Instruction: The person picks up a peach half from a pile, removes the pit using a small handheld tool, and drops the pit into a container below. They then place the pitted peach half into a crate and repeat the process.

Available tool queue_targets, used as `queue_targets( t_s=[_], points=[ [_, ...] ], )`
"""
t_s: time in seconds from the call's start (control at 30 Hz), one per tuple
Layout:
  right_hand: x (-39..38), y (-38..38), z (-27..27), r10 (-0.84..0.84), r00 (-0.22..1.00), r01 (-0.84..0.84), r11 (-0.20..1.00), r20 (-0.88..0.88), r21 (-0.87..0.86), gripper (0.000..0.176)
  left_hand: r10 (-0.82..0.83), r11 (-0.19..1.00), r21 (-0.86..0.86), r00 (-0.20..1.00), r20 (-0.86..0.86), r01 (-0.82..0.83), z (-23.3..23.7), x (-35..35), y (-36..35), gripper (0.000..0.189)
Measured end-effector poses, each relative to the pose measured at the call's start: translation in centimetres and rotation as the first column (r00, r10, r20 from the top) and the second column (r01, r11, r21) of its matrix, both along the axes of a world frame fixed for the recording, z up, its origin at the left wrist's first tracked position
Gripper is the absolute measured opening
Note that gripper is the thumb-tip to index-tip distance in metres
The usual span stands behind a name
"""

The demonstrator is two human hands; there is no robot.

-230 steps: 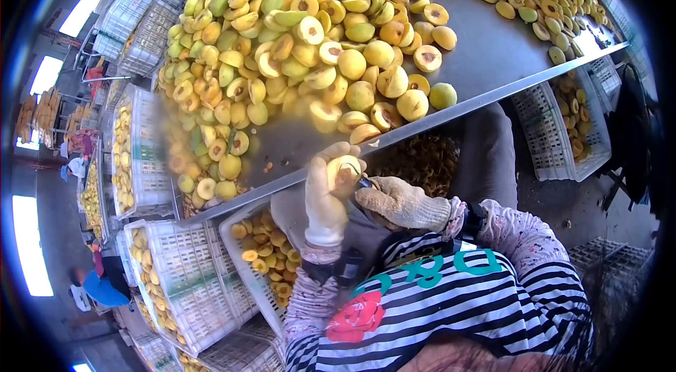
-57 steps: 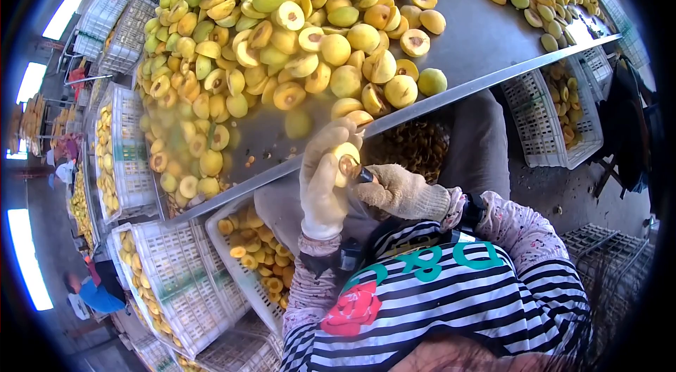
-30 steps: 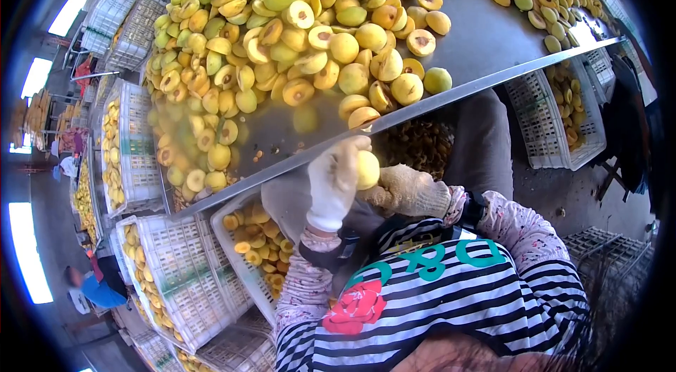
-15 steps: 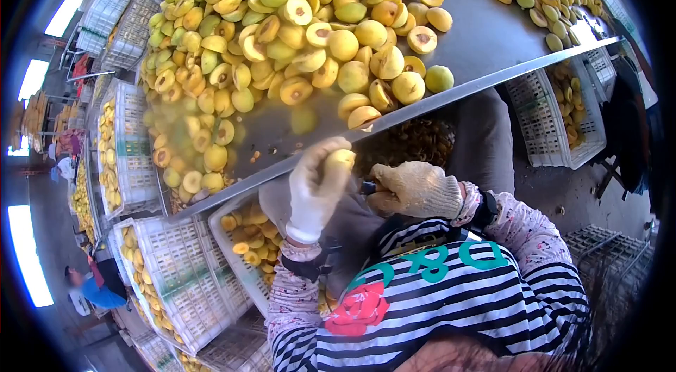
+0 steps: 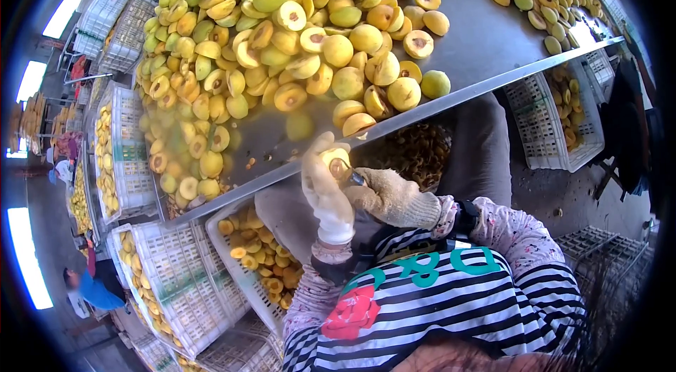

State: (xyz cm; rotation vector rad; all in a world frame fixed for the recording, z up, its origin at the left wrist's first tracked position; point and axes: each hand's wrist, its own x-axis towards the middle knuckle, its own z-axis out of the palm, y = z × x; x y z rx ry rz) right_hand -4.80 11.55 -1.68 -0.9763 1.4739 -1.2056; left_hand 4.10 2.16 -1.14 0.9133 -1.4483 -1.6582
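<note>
My left hand (image 5: pixel 325 189), in a white glove, is wrapped round a yellow fruit half (image 5: pixel 336 163) whose cut face shows a brown centre. My right hand (image 5: pixel 396 197), in a cream knitted glove, grips a small dark-handled tool (image 5: pixel 357 178), its end against the fruit; the tip is too small to make out. Both hands are close together just below the metal table's edge (image 5: pixel 394 120). Beyond them, many yellow fruit halves (image 5: pixel 289 97) are heaped on the table.
A white crate of fruit (image 5: pixel 243 270) stands left of my lap, with stacked crates (image 5: pixel 186 280) further left. Another crate (image 5: pixel 535 115) is at the right. Dark scraps (image 5: pixel 415 150) lie below the table. A person in blue (image 5: pixel 98 291) is at far left.
My left hand has turned, so the fruit's cut face now shows. My right hand has moved left with the tool, bringing it to the fruit.
</note>
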Motion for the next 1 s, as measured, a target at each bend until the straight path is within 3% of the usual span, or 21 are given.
queue_targets(
  t_s=[0.07,0.2,0.3,0.4,0.53,0.67,0.77,0.87,0.97,1.0],
  points=[
    [0.0,0.2,-0.6,-0.006,1.0,0.007,0.998,0.013,-0.057,0.051,0.047,0.996,-0.081,0.998,0.034,-0.044,0.5,-0.4,0.4,0.055],
    [-0.1,0.4,-1.1,0.045,0.977,-0.017,0.99,0.206,-0.14,0.051,0.03,0.999,-0.024,0.993,-0.111,-0.033,-0.1,-0.3,0.6,0.044],
    [-0.9,0.6,-0.5,0.098,0.972,-0.077,0.991,0.215,-0.106,0.051,-0.126,0.988,-0.126,0.952,-0.28,0.094,-0.1,-1.1,-0.6,0.039],
    [-1.2,1.3,1.6,0.032,0.997,-0.03,0.999,0.076,-0.029,0.051,-0.034,0.929,0.311,0.882,-0.47,0.202,1.9,-1.3,-0.1,0.036],
    [-0.6,1.2,1.6,-0.078,0.997,0.079,0.997,-0.028,0.011,0.052,-0.002,0.973,0.208,0.901,-0.433,0.102,2.0,-1.8,0.5,0.036],
    [-0.2,0.8,1.1,-0.092,0.981,0.118,0.981,0.17,-0.155,0.048,0.048,0.996,0.078,0.978,-0.204,-0.033,2.9,-1.9,1.0,0.035],
    [-0.6,0.5,0.5,0.058,0.953,0.012,0.973,0.297,-0.229,0.046,-0.11,0.989,-0.133,0.947,-0.301,0.072,1.1,-1.3,0.0,0.036],
    [-1.0,0.8,1.5,0.034,0.978,-0.004,0.989,0.207,-0.146,0.046,-0.174,0.957,-0.269,0.956,-0.237,0.108,1.4,-1.4,-0.2,0.037],
    [-2.1,1.1,2.9,0.073,0.956,-0.068,0.997,0.284,-0.03,0.045,-0.19,0.823,-0.561,0.974,-0.125,0.088,2.2,-2.3,-0.7,0.039],
    [-2.3,1.1,2.5,0.066,0.967,-0.054,0.997,0.248,-0.052,0.044,-0.212,0.831,-0.549,0.965,-0.154,0.095,2.4,-2.6,-0.6,0.039]
  ],
)
